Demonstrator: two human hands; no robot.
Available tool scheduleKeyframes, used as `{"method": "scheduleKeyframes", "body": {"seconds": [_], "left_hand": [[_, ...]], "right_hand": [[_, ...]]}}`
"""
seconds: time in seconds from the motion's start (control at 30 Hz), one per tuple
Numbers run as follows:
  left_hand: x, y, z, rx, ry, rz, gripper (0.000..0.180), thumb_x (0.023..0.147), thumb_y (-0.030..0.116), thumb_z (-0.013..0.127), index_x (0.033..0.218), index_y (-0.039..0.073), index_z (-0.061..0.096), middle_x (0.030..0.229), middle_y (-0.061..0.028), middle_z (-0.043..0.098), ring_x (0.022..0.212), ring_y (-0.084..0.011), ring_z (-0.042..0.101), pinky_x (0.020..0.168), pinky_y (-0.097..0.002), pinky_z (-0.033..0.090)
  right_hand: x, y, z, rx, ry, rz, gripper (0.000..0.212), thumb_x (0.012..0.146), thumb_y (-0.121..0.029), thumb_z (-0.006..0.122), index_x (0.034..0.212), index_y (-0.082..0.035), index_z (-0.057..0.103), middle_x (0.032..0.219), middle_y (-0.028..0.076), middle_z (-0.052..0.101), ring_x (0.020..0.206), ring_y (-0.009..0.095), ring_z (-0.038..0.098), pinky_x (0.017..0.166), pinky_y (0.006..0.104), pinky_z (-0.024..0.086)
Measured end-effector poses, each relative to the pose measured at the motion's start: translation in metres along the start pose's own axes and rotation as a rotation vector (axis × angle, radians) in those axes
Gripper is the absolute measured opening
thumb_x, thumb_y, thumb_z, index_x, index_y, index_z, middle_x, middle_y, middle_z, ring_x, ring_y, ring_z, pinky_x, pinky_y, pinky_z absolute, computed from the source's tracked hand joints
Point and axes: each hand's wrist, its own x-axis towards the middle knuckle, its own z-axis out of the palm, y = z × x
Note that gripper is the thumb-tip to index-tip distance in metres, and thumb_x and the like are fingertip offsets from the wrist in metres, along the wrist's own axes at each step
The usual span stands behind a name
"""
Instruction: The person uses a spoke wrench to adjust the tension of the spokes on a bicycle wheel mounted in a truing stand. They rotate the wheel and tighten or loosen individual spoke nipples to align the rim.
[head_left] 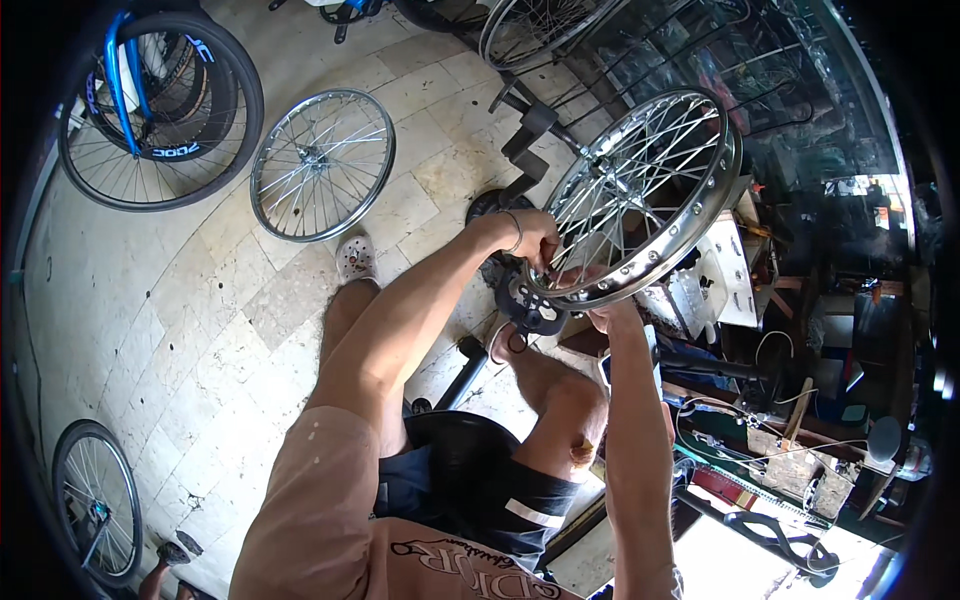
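Observation:
A bare spoked bicycle wheel [700, 225] with a shiny metal rim and no tire is mounted on a dark stand [530, 145], tilted in front of me. My left hand [535, 240], with a thin band at its wrist, is at the near left part of the rim. Its fingers are bent and pressed together beside the spokes; whatever they pinch is too small to make out. Around the lowest part of the rim, my right hand [605, 300] has its fingers closed, partly hidden by the metal.
Another bare wheel [322, 165] lies on the tiled floor to the left. A blue bicycle fork [125, 85] with tired wheels stands at the far left, and one more wheel [97, 500] at the lower left. A cluttered workbench [800, 460] with tools runs along the right.

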Motion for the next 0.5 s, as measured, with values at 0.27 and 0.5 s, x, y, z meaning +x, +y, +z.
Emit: {"method": "scheduleKeyframes", "body": {"seconds": [0.27,0.5], "left_hand": [[0.006,-0.013,0.01,-0.069,0.002,-0.081,0.015,0.066,0.0,0.065,0.079,0.006,0.068,0.074,-0.0086,0.067,0.071,-0.0178,0.065,0.063,-0.0325,0.049],[-0.019,0.067,0.019,0.489,0.228,-0.059,0.012,0.074,0.018,0.063,0.076,0.006,0.064,0.077,-0.0161,0.064,0.075,-0.0319,0.064,0.063,-0.0399,0.051]], "right_hand": [[0.043,0.033,-0.031,-0.111,0.114,0.093,0.022,0.08,-0.013,0.053,0.083,0.005,0.064,0.075,0.012,0.065,0.067,0.018,0.063,0.059,0.0248,0.05],[0.011,0.025,-0.016,-0.047,0.032,-0.068,0.02,0.078,-0.011,0.063,0.093,0.002,0.062,0.085,0.008,0.064,0.077,0.016,0.061,0.068,0.0261,0.049]]}}
